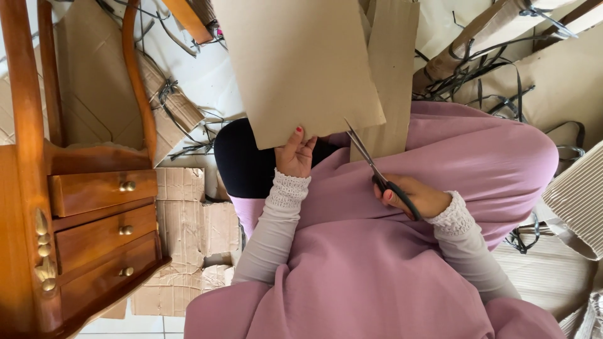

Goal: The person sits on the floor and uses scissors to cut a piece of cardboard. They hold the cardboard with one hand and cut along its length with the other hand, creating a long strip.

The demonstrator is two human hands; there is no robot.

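Flat brown cardboard sheet (pixel 298 63) pinched by left hand (pixel 294 154), steel-bladed scissors (pixel 377 172) in right hand (pixel 418 196).

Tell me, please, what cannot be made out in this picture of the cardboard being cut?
- Head view: the cardboard sheet runs off the top edge, so its full size is unknown.
- The scissors handles are hidden inside the right hand.
- The left hand fingers are behind the sheet.
- The wooden drawers are cut by the left edge.
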